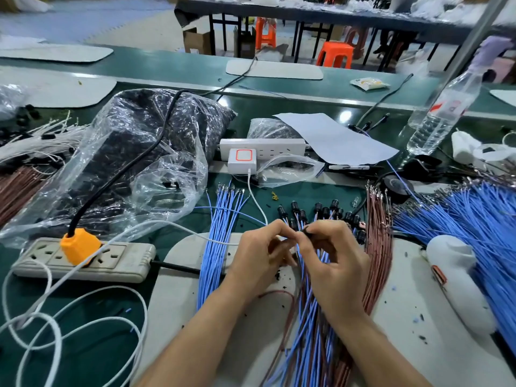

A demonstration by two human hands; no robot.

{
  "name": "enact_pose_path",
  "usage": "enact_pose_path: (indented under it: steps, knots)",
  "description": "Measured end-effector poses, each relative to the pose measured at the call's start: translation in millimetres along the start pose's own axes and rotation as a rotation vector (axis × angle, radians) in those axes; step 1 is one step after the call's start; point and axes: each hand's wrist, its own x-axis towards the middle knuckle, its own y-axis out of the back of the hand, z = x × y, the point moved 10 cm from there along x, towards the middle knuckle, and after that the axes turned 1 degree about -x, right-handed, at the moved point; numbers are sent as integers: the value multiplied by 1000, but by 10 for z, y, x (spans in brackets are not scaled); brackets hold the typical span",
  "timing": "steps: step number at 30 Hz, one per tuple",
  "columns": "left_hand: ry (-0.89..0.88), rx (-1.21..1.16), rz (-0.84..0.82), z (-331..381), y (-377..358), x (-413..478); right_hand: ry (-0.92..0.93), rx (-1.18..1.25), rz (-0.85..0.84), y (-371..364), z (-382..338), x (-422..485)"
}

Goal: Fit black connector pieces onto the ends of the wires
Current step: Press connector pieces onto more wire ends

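1. Black connector piece point(308, 231): pinched at the fingertips of the right hand point(332, 261), right where the two hands meet; its opening appears to face the left hand, though blur hides the detail
2. Wire end point(282, 237): nipped between thumb and forefinger of the left hand point(259, 256), its tip just beside the connector and its length apparently running across toward the right hand
3. Judged step: the push goes along that left-to-right line, each hand equally near the joint
4. Finished connectors point(321, 212): a row just beyond both hands, on mixed blue and brown leads
5. Bare blue wires point(220, 236): a bundle outboard of the left hand, terminals pointing away
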Motion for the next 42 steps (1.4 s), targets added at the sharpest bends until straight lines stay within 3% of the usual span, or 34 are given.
enact_pose_path:
  steps: [6,9,10,12,14,28,32,35,39,42]
  knots:
    - [-113,-120,100,120,122,-23,-46,30,-105,-3,40,165]
    - [-92,-131,133,70,184,-30,-310,-211,0,472,517,447]
    - [-88,-132,127,64,178,-31,-465,-378,-56,611,777,499]
    - [-79,-132,115,57,157,-33,-768,-681,-332,730,1257,391]
    - [-64,-151,104,45,135,-32,-900,-776,-546,707,1472,232]
    - [-5,-186,79,-18,95,-36,-999,-715,-573,678,1508,230]
    - [5,-187,90,-17,119,-45,-968,-747,-492,727,1506,246]
    - [16,-163,98,-12,128,-46,-857,-731,-333,797,1380,353]
    - [7,-105,129,21,195,-46,-358,-210,26,787,657,675]
    - [-28,-202,76,79,138,-28,-105,-95,-127,385,207,635]
